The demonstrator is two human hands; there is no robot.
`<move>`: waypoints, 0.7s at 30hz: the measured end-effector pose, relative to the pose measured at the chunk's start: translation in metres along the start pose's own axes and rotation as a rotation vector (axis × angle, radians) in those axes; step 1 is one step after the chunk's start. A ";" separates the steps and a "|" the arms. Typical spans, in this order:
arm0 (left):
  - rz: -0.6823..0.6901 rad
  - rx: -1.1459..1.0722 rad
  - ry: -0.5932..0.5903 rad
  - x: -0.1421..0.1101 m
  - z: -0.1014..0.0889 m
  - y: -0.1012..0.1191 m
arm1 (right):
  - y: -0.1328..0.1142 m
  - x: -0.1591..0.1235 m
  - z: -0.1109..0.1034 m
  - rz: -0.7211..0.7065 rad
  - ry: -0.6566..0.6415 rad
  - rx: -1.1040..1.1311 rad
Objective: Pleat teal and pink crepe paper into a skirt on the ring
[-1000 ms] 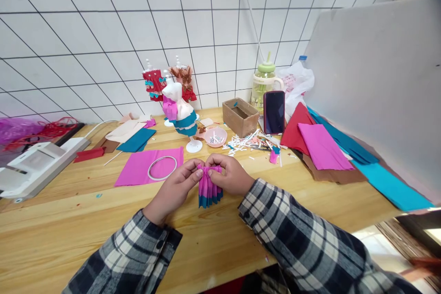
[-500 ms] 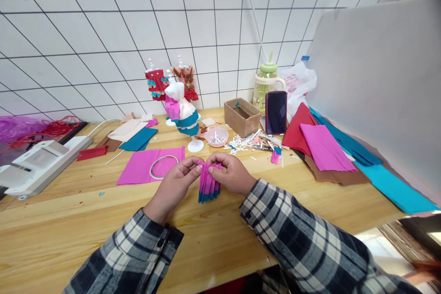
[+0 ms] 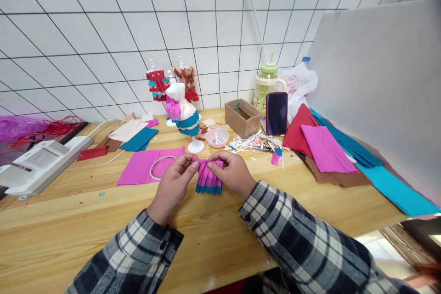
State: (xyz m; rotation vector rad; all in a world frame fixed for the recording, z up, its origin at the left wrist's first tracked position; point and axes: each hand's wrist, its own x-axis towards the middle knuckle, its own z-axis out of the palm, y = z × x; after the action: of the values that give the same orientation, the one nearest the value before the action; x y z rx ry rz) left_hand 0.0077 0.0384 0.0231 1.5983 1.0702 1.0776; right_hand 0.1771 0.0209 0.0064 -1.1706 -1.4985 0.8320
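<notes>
Between my two hands hangs a pleated piece of crepe paper (image 3: pixel 208 180), pink with a teal lower edge, its folds fanning out downward. My left hand (image 3: pixel 176 183) pinches its upper left corner between thumb and fingers. At the upper right, my right hand (image 3: pixel 234 172) grips the gathered top edge the same way. Behind my left hand, a silver ring (image 3: pixel 155 168) rests on a flat pink crepe sheet (image 3: pixel 134 167), partly covered by the hand. Farther back stands a small white dress form (image 3: pixel 188 111) dressed in white, pink and teal paper.
Two more decorated forms, one with a red dress (image 3: pixel 157 83), stand by the wall. A pink bowl (image 3: pixel 217 143), paper scraps (image 3: pixel 246 141), a cardboard box (image 3: pixel 242 119) and a phone (image 3: pixel 276 113) lie beyond my hands. Crepe sheets (image 3: pixel 329 149) are at right, a power strip (image 3: pixel 48 165) at left.
My hands have moved slightly apart, and the pleated paper has spread wider and risen a little. Both hands keep their hold on its top edge.
</notes>
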 end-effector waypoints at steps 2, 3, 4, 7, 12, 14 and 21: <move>0.021 0.019 0.009 0.000 0.001 0.000 | 0.000 0.000 0.001 0.035 -0.006 0.040; 0.026 0.022 0.007 -0.001 0.001 0.000 | 0.000 0.000 0.001 0.044 -0.015 0.052; 0.026 0.021 0.005 -0.001 0.002 0.000 | 0.000 0.000 0.001 0.049 -0.023 0.061; 0.022 0.007 -0.001 -0.001 0.002 0.000 | 0.000 0.000 0.001 0.055 -0.031 0.062; 0.020 0.017 0.034 0.000 0.001 -0.003 | 0.000 0.001 0.001 0.072 -0.001 0.041; 0.009 0.021 0.045 0.001 0.000 -0.004 | 0.001 0.002 0.001 0.078 0.011 0.025; -0.038 -0.042 0.037 0.000 -0.002 -0.005 | 0.002 0.004 -0.003 0.093 0.013 0.049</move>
State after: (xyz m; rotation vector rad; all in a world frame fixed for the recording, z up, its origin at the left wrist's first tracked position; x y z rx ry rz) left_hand 0.0050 0.0398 0.0186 1.5238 1.0914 1.1012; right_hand 0.1805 0.0249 0.0068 -1.2145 -1.4144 0.9173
